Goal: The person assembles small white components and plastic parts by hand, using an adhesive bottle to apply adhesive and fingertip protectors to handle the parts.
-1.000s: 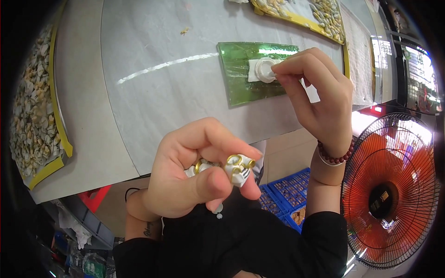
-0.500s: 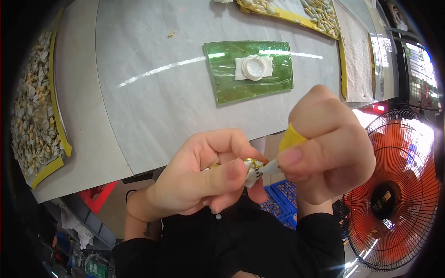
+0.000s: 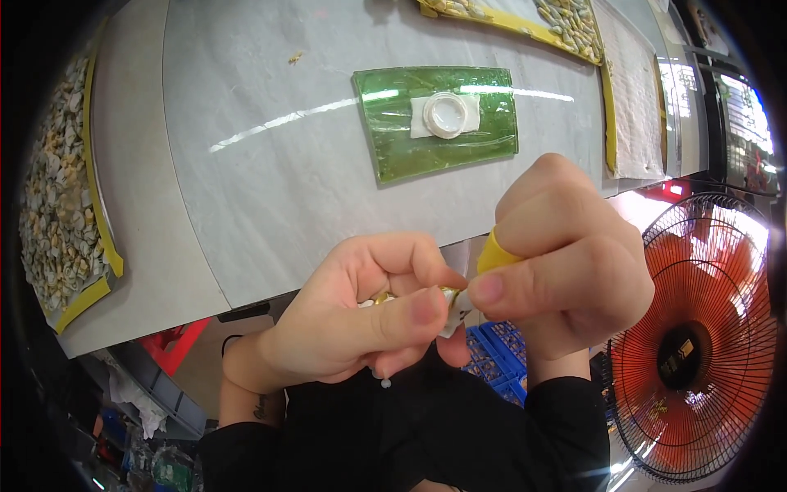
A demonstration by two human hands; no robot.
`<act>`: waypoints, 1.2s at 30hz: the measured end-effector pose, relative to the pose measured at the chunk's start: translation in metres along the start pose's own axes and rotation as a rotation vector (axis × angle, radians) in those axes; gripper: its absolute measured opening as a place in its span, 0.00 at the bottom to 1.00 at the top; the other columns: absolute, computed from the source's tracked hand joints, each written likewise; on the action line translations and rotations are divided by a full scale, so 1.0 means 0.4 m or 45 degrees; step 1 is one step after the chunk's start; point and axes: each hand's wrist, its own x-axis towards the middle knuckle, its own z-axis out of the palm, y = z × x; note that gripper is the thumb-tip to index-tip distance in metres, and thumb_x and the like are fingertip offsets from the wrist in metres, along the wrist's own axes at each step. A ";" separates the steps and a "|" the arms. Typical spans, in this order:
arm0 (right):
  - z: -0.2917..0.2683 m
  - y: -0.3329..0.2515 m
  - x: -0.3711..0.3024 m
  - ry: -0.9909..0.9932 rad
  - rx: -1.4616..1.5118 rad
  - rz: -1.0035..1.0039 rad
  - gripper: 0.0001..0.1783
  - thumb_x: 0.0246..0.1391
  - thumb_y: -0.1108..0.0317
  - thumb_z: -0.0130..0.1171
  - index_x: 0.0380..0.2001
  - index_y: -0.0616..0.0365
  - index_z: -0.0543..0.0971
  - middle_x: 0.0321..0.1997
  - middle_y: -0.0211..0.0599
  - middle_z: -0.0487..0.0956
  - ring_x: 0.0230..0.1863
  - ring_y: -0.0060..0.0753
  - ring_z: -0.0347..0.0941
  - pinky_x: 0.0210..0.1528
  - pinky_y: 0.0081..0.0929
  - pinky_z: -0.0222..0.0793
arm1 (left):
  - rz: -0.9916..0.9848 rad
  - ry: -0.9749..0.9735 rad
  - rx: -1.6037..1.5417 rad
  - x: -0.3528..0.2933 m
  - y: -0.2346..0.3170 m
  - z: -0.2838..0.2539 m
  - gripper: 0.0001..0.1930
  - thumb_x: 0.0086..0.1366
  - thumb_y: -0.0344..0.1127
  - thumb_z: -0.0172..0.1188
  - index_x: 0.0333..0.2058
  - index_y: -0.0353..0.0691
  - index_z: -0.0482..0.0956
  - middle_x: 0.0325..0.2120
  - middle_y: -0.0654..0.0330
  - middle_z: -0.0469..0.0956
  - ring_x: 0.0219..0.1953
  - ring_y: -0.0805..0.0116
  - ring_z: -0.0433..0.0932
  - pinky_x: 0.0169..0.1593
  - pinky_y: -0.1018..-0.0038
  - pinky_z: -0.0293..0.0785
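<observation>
My left hand [image 3: 361,307] is closed around several small shiny gold-and-white pieces [image 3: 384,298], mostly hidden by its fingers. Between its thumb and fingertips a small white piece with gold and dark marks [image 3: 453,322] sticks out. My right hand [image 3: 574,258] pinches the far end of that piece, thumb against the forefinger, close to the left fingertips. A yellow finger cover [image 3: 494,255] sits on the right forefinger. Both hands are held in front of the table's near edge.
On the table [image 3: 270,189] lies a green slab [image 3: 385,156] with a small round white dish [image 3: 446,115] on a white pad. Yellow-edged trays of small pieces [image 3: 61,189] stand left and at the back [image 3: 566,29]. An orange fan [image 3: 697,353] stands right; blue crates [image 3: 496,353] lie below.
My right hand has moved left and closer to the left hand, so less of the white piece shows between them. The view has shifted slightly.
</observation>
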 end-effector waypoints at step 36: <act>-0.005 0.000 -0.012 -0.060 0.064 -0.037 0.09 0.37 0.69 0.61 0.18 0.57 0.70 0.19 0.32 0.70 0.18 0.26 0.62 0.17 0.18 0.56 | -0.141 0.127 0.073 0.004 0.013 0.023 0.09 0.59 0.35 0.56 0.29 0.35 0.71 0.21 0.57 0.76 0.15 0.85 0.62 0.19 0.88 0.56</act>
